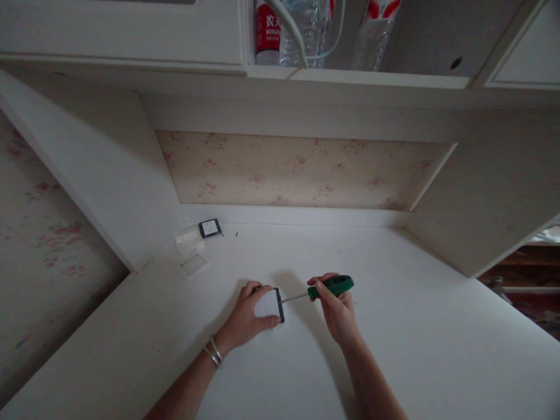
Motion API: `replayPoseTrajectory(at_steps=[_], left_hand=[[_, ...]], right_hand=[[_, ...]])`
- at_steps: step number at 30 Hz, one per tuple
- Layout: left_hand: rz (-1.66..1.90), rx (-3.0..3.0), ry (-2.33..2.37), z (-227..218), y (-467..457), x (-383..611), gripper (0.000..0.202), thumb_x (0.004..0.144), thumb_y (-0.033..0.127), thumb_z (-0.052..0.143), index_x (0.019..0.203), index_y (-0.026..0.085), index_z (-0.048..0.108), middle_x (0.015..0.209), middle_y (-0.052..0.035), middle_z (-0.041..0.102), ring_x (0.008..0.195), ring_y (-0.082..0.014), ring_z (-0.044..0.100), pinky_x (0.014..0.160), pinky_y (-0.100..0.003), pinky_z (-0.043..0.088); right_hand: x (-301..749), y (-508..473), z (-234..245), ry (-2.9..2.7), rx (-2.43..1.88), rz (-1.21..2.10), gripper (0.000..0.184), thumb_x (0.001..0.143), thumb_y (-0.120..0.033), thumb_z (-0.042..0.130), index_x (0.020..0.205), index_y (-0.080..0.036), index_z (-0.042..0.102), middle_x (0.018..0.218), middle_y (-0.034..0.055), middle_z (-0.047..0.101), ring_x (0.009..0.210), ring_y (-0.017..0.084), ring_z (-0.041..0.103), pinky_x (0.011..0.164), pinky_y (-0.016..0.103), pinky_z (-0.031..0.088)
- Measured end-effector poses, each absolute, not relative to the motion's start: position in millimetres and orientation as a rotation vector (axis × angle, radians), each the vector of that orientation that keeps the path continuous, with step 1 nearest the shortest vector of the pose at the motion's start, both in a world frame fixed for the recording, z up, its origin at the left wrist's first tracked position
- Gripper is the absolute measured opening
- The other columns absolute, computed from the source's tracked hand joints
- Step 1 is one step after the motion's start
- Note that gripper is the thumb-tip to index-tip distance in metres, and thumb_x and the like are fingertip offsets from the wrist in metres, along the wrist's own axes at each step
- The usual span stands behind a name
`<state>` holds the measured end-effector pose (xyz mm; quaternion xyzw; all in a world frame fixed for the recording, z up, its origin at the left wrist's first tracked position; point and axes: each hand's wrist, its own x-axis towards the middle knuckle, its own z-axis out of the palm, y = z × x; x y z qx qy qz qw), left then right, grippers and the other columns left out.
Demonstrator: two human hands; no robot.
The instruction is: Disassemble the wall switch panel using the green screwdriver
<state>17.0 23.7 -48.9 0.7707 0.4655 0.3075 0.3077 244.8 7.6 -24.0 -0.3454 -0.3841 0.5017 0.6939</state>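
Observation:
My left hand grips a small white square switch plate with a dark rim, held on edge on the white desk. My right hand is closed round the green handle of a screwdriver. Its metal shaft points left and its tip meets the plate's right edge. Silver bangles sit on my left wrist.
At the back left of the desk lie a black-framed socket module, a white cover plate and a clear square piece. A tiny dark screw lies near them. Water bottles stand on the shelf above.

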Motion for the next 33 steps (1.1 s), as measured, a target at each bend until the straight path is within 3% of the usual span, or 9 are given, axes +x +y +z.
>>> replayPoseTrajectory(at_steps=[5,12,19,27,33], left_hand=[[0.827,2.086,1.272,-47.7,21.0,19.6,0.056,0.072,0.038,0.073,0.125,0.027,0.056,0.122,-0.0065,0.046,0.118,-0.0265,0.044,0.106,-0.043,0.037],[0.837,2.300,1.278,-47.1,17.9,20.5,0.054,0.079,0.035,0.066,0.130,0.025,0.051,0.128,-0.0069,0.049,0.121,-0.0273,0.041,0.107,-0.042,0.035],[0.758,2.352,1.218,-40.7,16.9,18.5,0.055,0.083,0.033,0.061,0.136,0.026,0.047,0.132,-0.0060,0.050,0.123,-0.0266,0.040,0.108,-0.041,0.033],[0.796,2.268,1.290,-49.1,17.9,20.5,0.067,0.074,0.046,0.071,0.134,0.027,0.047,0.132,-0.0051,0.049,0.124,-0.0268,0.039,0.108,-0.041,0.034],[0.815,2.246,1.285,-48.3,20.2,21.7,0.060,0.073,0.042,0.074,0.127,0.028,0.053,0.127,-0.0046,0.052,0.120,-0.0272,0.042,0.105,-0.043,0.036]], right_hand=[[243.1,0.7,-24.1,-1.013,-0.817,0.989,0.023,0.077,-0.029,0.073,0.091,-0.024,0.055,0.084,0.0022,0.067,0.078,0.018,0.059,0.067,0.031,0.045],[235.7,-0.4,-28.6,-1.188,-0.956,0.873,0.020,0.076,-0.030,0.074,0.087,-0.023,0.060,0.081,0.0024,0.067,0.076,0.017,0.059,0.070,0.031,0.045],[243.1,5.9,-25.4,-0.783,-0.689,0.968,0.022,0.090,-0.046,0.054,0.093,-0.024,0.052,0.072,0.0017,0.067,0.067,0.018,0.062,0.056,0.030,0.046],[237.1,1.2,-26.5,-0.820,-0.752,0.914,0.020,0.085,-0.038,0.062,0.090,-0.022,0.052,0.071,0.0013,0.067,0.063,0.017,0.063,0.052,0.028,0.045],[237.6,-2.2,-28.7,-0.915,-0.753,0.873,0.018,0.086,-0.035,0.061,0.094,-0.022,0.051,0.072,0.0010,0.067,0.063,0.016,0.060,0.054,0.029,0.045]])
